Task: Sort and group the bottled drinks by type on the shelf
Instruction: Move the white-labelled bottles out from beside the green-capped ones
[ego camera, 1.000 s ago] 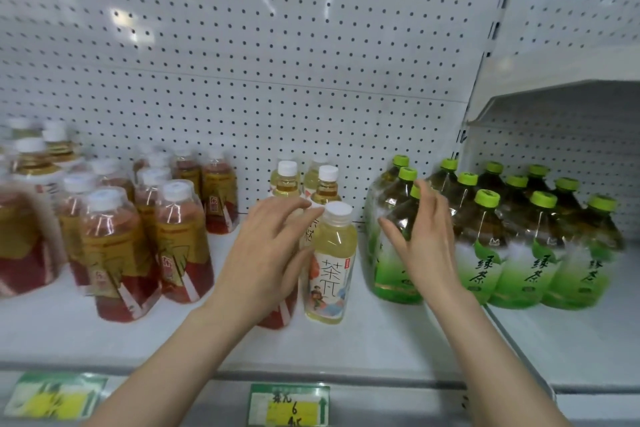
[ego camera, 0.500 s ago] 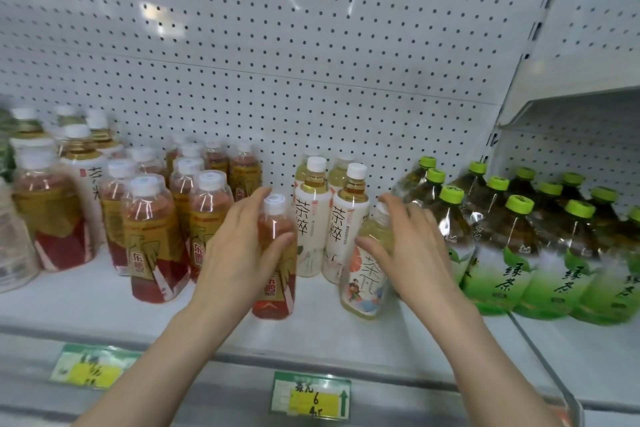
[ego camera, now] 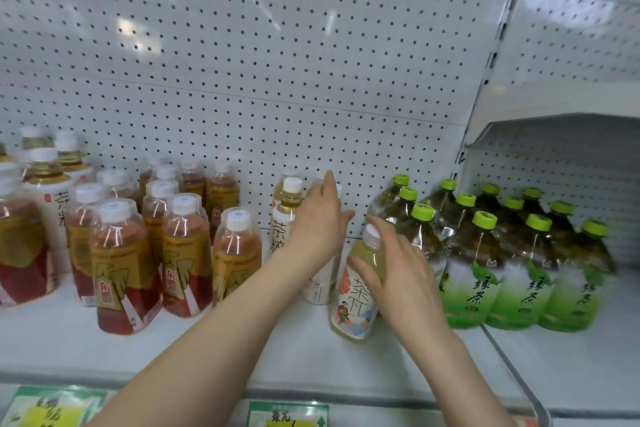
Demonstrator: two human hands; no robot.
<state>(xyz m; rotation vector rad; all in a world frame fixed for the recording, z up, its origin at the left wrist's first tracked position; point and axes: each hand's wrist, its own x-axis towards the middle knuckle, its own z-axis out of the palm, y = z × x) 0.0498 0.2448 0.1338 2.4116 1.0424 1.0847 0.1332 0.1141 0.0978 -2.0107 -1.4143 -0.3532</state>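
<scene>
My right hand (ego camera: 398,274) grips a pale yellow tea bottle (ego camera: 353,302) with a colourful label, tilted on the shelf (ego camera: 242,350) beside the green-capped green tea bottles (ego camera: 478,274). My left hand (ego camera: 318,218) wraps a white-labelled tea bottle (ego camera: 318,288) in the middle, thumb on its right side; another white-labelled bottle (ego camera: 285,215) stands just left of it. To the left stands a group of red tea bottles (ego camera: 117,270) with white caps; the nearest one (ego camera: 237,253) stands free of my hands.
More white-labelled bottles (ego camera: 52,184) and a large red bottle (ego camera: 20,253) stand at the far left. A pegboard wall (ego camera: 277,62) backs the shelf. A metal divider (ego camera: 512,367) separates the right bay. Price tags (ego camera: 287,416) line the front edge.
My left hand let go of the red tea bottle, which now stands with its group, and moved right onto a white-labelled bottle. My right hand keeps hold of the pale yellow bottle.
</scene>
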